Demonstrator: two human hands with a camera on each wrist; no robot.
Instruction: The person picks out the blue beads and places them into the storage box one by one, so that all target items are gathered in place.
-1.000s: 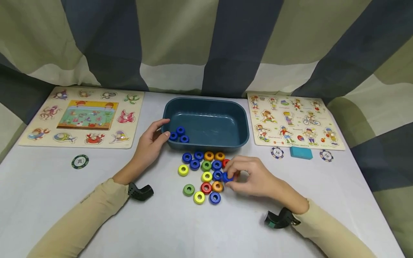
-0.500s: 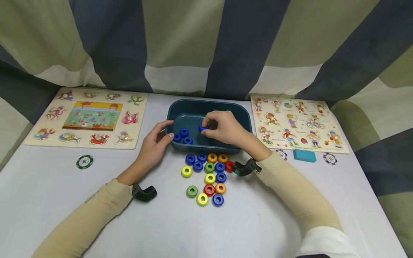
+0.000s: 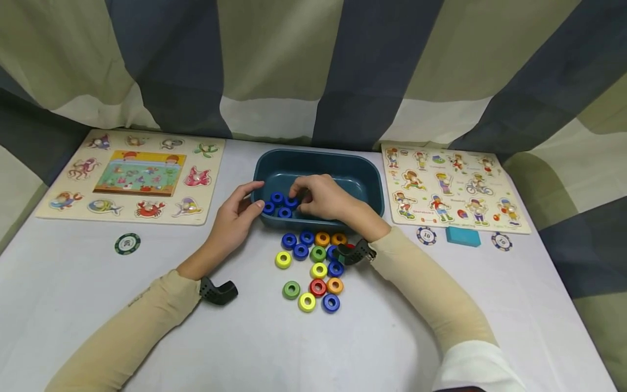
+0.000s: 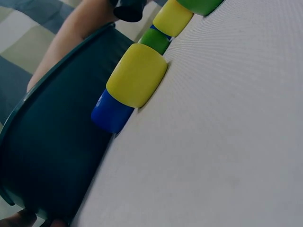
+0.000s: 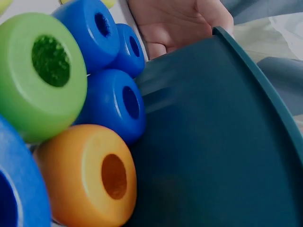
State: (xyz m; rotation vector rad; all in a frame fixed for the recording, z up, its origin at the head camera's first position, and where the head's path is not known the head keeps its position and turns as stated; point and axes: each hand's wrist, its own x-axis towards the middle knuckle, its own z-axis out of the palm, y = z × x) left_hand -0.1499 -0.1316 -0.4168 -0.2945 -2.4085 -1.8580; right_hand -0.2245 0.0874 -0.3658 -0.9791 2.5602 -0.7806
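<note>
The dark teal tub (image 3: 338, 163) stands at the table's middle, with several blue rings (image 3: 284, 213) in its left end. My left hand (image 3: 230, 226) holds the tub's left end, thumb and forefinger at the rim. In the right wrist view, that left hand (image 5: 173, 23) shows beyond the tub wall (image 5: 203, 118). My right hand (image 3: 325, 198) reaches over the front rim and pinches a blue ring (image 3: 291, 203) beside the others; its fingertips are partly hidden. Loose rings lie before the tub, including a green ring (image 3: 291, 290), a yellow ring (image 3: 307, 302) and an orange ring (image 5: 111, 177).
A sea-animal puzzle board (image 3: 196, 190) lies left of the tub, a sports puzzle board (image 3: 426, 204) right. Near them are a green-edged chip (image 3: 127, 244), a turquoise block (image 3: 463, 237) and two blue-edged chips (image 3: 426, 236). A striped curtain (image 3: 269, 65) hangs behind the table.
My right hand has carried a blue ring from the loose group into the tub, then left and down to the blue rings there. The left hand keeps its place on the tub.
</note>
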